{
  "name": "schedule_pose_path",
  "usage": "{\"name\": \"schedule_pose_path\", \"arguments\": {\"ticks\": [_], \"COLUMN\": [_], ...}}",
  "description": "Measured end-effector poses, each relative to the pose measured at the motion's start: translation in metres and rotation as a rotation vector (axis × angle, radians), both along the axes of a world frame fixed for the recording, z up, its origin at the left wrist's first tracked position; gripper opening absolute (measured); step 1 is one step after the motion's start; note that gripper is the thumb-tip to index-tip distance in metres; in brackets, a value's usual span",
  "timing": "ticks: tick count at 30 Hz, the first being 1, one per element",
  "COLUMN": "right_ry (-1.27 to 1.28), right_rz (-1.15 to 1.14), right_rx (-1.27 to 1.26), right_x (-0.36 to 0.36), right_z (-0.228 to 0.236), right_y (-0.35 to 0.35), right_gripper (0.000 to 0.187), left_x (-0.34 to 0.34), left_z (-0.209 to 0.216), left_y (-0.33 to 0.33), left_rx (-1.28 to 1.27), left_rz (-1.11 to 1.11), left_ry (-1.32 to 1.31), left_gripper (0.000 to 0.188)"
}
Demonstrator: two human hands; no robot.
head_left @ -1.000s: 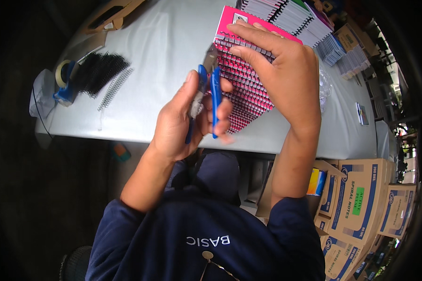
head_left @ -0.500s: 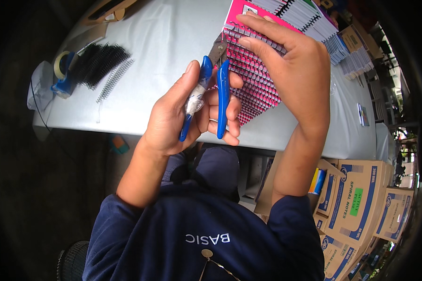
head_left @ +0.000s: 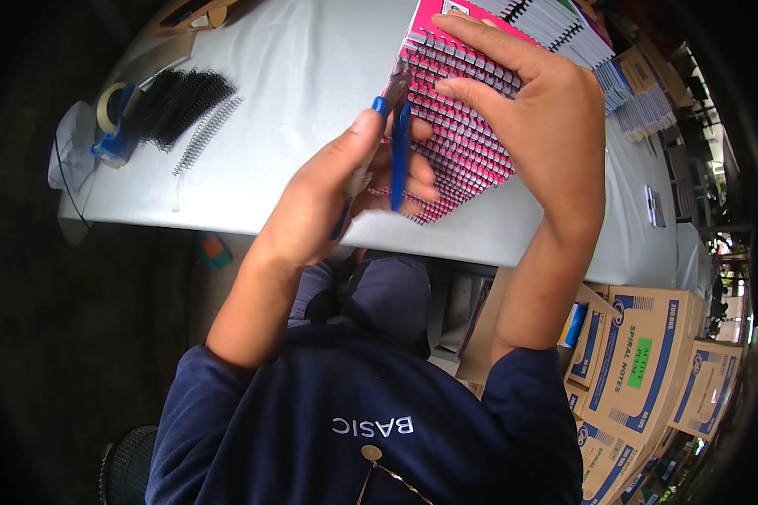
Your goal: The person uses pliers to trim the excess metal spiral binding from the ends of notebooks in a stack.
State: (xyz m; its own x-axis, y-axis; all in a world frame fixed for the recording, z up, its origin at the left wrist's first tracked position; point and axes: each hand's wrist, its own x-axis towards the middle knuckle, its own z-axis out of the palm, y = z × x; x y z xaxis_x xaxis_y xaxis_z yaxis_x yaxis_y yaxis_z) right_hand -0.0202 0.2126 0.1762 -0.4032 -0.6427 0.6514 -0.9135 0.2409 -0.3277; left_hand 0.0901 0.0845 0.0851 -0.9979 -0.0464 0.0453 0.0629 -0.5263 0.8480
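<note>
- Compared with half a second earlier, the left hand (head_left: 328,198) and its blue-handled pliers (head_left: 392,143) sit higher and closer to the pink stack, the tool's tip now at the stack's left side near its top corner.
- The right hand (head_left: 547,126) remains spread over the stack of spiral-bound notebooks (head_left: 463,126), fingers (head_left: 480,46) long and flat across the coils, pressing it steady.
- The left fingers are curled tight around the pliers' handles, thumb laid along the nearer one.
- The stack shows pink covers and rows of dark wire binding, tilted up from the tabletop (head_left: 295,93) at its near edge, just right of centre.
- Behind it, towards the far right corner, more bound notebooks (head_left: 556,25) fan out with white and green covers.
- On the left end of the tabletop lie a heap of black binding coils (head_left: 177,101), a loose coil (head_left: 206,135) beside it, and a tape dispenser (head_left: 114,122) near the edge.
- Cardboard cartons (head_left: 648,362) are stacked on the floor at the person's right.
</note>
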Motion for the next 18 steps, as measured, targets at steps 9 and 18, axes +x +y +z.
{"name": "schedule_pose_path", "arguments": {"ticks": [9,18], "right_ry": [-0.056,-0.029], "right_rz": [-0.028,-0.022], "right_rx": [-0.017,-0.015], "right_x": [0.001,0.012], "right_z": [-0.006,0.0], "right_y": [-0.002,0.0], "right_gripper": [0.031,0.036], "left_x": [0.0,0.007], "left_z": [-0.008,-0.003], "left_y": [0.008,-0.003], "left_rx": [-0.79,0.375], "left_rz": [0.481,-0.164], "left_ry": [-0.024,-0.108], "left_gripper": [0.048,0.061]}}
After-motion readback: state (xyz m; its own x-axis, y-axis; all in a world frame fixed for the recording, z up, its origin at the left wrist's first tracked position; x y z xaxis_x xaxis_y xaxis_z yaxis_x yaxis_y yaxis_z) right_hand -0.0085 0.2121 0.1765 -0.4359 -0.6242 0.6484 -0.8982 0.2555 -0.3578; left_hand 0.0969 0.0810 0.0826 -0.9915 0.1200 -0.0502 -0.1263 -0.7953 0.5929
